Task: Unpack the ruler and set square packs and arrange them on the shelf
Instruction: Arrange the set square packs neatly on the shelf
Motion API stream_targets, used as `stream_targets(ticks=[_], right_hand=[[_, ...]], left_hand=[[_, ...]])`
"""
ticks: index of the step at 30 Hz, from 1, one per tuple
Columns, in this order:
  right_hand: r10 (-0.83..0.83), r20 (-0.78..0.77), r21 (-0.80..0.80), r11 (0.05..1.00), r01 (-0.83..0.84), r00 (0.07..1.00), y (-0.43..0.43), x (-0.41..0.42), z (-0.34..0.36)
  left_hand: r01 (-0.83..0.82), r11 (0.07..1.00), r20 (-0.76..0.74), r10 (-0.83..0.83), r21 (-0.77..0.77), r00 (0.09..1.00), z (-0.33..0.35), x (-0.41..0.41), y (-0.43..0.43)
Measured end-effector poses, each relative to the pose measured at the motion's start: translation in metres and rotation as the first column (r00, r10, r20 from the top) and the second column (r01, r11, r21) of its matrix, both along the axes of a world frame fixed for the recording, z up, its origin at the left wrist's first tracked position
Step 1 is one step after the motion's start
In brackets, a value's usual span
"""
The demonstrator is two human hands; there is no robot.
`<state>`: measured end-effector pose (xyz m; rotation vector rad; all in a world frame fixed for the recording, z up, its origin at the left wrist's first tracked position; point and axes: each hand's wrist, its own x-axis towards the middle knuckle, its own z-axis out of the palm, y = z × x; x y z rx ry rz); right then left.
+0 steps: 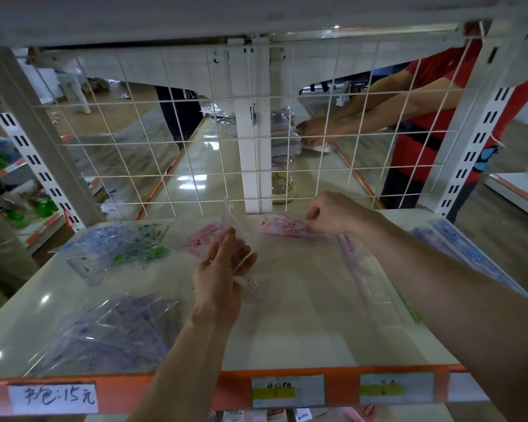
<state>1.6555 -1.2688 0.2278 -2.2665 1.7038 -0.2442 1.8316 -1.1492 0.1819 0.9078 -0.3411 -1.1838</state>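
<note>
Altogether, head view: two pink packs in hand; blue-green pile [113, 248], purple pile [110, 330] and blue pile [470, 257] on the shelf [287, 330].
Look: clear crinkled sleeves, pink print, blurred.
Left hand [223, 269]: fingers loosely curled, holding left pink pack [203, 236], near wire grid [195, 175].
Right hand [333, 214]: fingertips pinching right pink pack [282, 226], just before grid.

Shop, retail floor. Shelf [287, 330]: white gondola board, orange front strip [195, 388] along its near edge. On strip, left end: handwritten price label [54, 399], "15 元"; further right, printed price tags [288, 391]. Behind shelf: white wire grid panel [195, 147], slotted uprights [482, 132] at sides. On shelf, left part: clear-bagged stationery packs [116, 248]. Left of shelf: more racking with green bottles [43, 205]. Beyond grid: person in red shirt [424, 147] at opposite shelf.
</note>
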Motion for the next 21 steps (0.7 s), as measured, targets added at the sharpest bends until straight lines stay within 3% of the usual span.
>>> stream_targets(ticks=[14, 15, 17, 19, 21], right_hand=[[0.017, -0.123, 0.034, 0.999, -0.013, 0.992, -0.003, 0.002, -0.004], [0.03, -0.062, -0.001, 1.0, -0.03, 0.998, 0.0, 0.003, -0.001], [0.109, 0.225, -0.034, 0.994, -0.104, 0.968, 0.012, 0.011, 0.008], [0.123, 0.552, 0.076, 0.977, -0.197, 0.825, 0.031, 0.023, 0.022], [0.044, 0.701, 0.215, 0.939, -0.27, 0.712, 0.042, 0.031, 0.028]], left_hand=[[0.035, 0.999, 0.021, -0.034, -0.011, 0.999, 0.001, -0.002, 0.002], [0.051, 0.999, 0.017, -0.051, -0.009, 0.999, 0.003, -0.003, 0.003], [0.112, 0.994, 0.051, -0.112, -0.001, 0.992, 0.006, -0.004, 0.005], [0.216, 0.976, 0.107, -0.216, 0.011, 0.971, 0.008, -0.005, 0.008], [0.326, 0.945, 0.157, -0.326, 0.026, 0.932, 0.009, -0.008, 0.011]])
